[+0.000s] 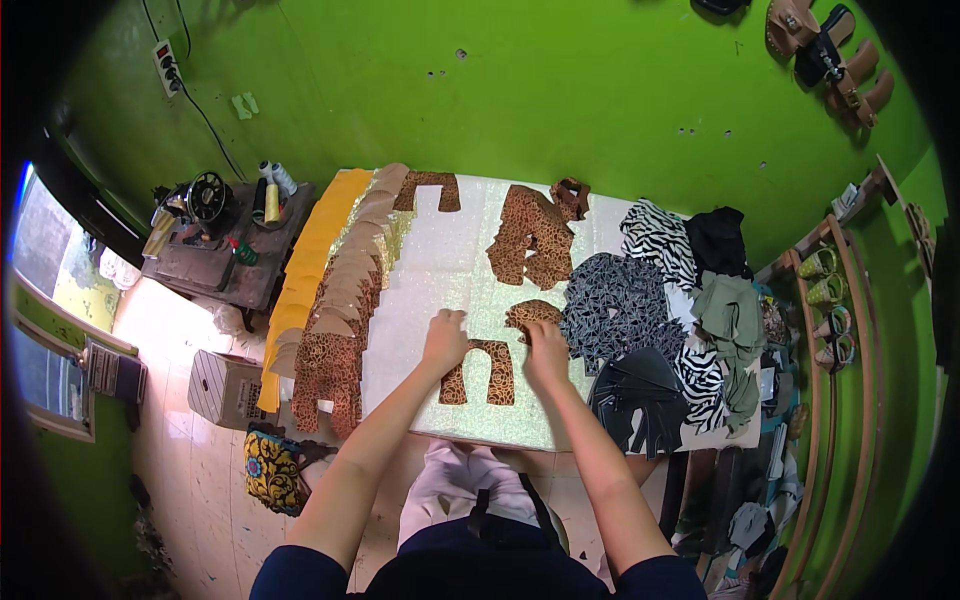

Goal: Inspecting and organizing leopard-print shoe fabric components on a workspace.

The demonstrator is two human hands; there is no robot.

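Observation:
A U-shaped leopard-print cut piece (452,385) lies flat near the front edge of the white, glittery tabletop (425,290), its opening toward me. My left hand (447,340) is at its upper left corner, fingers partly spread with nothing visible in them. Just beyond its upper right side, my right hand (546,350) grips a curved leopard-print piece (530,312). That hand covers part of the held piece. A loose pile of leopard-print pieces (530,235) sits farther back, and another U-shaped piece (432,190) lies at the far left.
Overlapping rows of leopard, beige and yellow pieces (330,350) line the table's left side. Zebra-print (655,235), dark patterned (620,305), black (640,395) and grey-green pieces (728,310) crowd the right. A sewing machine (205,205) stands left, a cardboard box (222,388) below it, a wooden rack (815,400) right.

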